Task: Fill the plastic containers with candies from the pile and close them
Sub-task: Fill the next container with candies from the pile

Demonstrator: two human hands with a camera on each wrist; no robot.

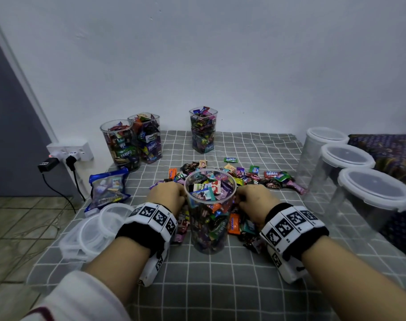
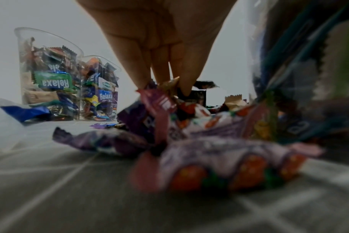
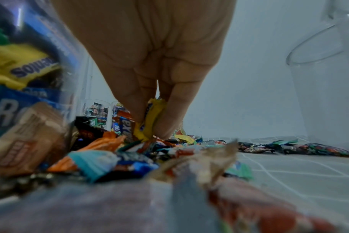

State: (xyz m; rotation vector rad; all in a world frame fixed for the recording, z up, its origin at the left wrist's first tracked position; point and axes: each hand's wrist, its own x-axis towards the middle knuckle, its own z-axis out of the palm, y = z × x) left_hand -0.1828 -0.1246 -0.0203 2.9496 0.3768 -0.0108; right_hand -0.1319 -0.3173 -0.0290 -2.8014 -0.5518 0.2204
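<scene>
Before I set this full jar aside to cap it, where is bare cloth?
Bare checked cloth lies in front of the open jar, between the forearms. Another patch lies between the back square jar and the lidded empty jars. Around the jar it is crowded with the candy pile; loose lids fill the left edge.

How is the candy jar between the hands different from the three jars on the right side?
The middle jar is open on top; the three right-hand jars wear white lids. The middle jar is packed with wrapped candies; the right-hand jars look empty. The middle jar has the left hand and right hand beside it; the right-hand jars stand alone. All are clear plastic.
</scene>
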